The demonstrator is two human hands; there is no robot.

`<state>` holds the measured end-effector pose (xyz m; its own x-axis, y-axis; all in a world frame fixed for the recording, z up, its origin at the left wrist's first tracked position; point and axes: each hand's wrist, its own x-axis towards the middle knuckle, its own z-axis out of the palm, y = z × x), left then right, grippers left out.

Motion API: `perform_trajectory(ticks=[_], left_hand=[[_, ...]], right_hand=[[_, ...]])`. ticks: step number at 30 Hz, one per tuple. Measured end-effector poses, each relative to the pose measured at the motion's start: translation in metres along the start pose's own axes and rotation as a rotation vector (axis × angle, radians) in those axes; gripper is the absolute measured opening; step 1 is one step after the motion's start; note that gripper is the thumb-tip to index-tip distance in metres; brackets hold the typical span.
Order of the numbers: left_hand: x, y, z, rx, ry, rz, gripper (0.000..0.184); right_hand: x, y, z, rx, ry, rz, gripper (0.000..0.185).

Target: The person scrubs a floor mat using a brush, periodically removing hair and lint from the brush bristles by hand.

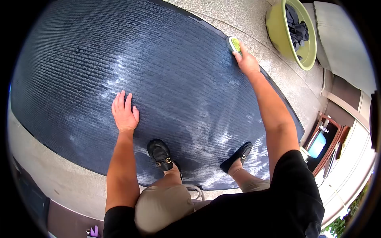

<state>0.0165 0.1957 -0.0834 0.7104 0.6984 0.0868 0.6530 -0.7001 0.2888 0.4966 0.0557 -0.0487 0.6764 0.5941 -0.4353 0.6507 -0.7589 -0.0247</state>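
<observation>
At one o'clock our right hand [248,62] grips the green-and-white brush [235,45] firmly on the ribbed mat [178,79]; at nine, our left hand [125,114] lies open, palm down.

Wearing black top [254,214]; short sleeves [295,170] covering upper arms, ending above elbows. Beige trousers [162,206] covering knees, stopping above ankles, fabric creasing lightly. Black closed-toe shoes [159,150] showing rounded toes, gold-coloured metal fittings [163,162] sitting across top. Left hand [125,117], right hand [248,63] both showing bare.
</observation>
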Motion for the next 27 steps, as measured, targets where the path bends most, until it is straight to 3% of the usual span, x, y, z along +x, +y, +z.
perform_trajectory(ticks=[5,8,12,14,17,23,27], left_hand=[[-0.004,0.001,-0.001,0.013,-0.009,0.01,0.051],[-0.002,-0.002,-0.002,0.008,-0.007,0.022,0.051],[-0.002,-0.001,-0.001,0.013,0.017,0.032,0.05],[-0.003,-0.001,-0.002,0.028,0.004,0.032,0.051],[-0.004,0.001,0.0,0.034,0.011,0.029,0.05],[-0.005,0.002,0.005,0.054,0.009,0.03,0.052],[-0.001,0.003,0.005,0.045,0.019,0.03,0.052]], right_hand=[[0.035,-0.159,-0.029,0.114,-0.037,-0.185,0.058],[0.019,-0.134,-0.029,0.082,-0.096,-0.209,0.059],[-0.021,0.002,0.002,0.014,-0.067,-0.026,0.062],[-0.04,0.059,0.03,0.067,0.057,0.11,0.062],[-0.043,0.02,0.028,0.128,0.079,0.207,0.062],[0.005,-0.139,-0.002,0.197,0.009,-0.131,0.058],[-0.004,-0.095,-0.009,0.074,-0.073,-0.238,0.058]])
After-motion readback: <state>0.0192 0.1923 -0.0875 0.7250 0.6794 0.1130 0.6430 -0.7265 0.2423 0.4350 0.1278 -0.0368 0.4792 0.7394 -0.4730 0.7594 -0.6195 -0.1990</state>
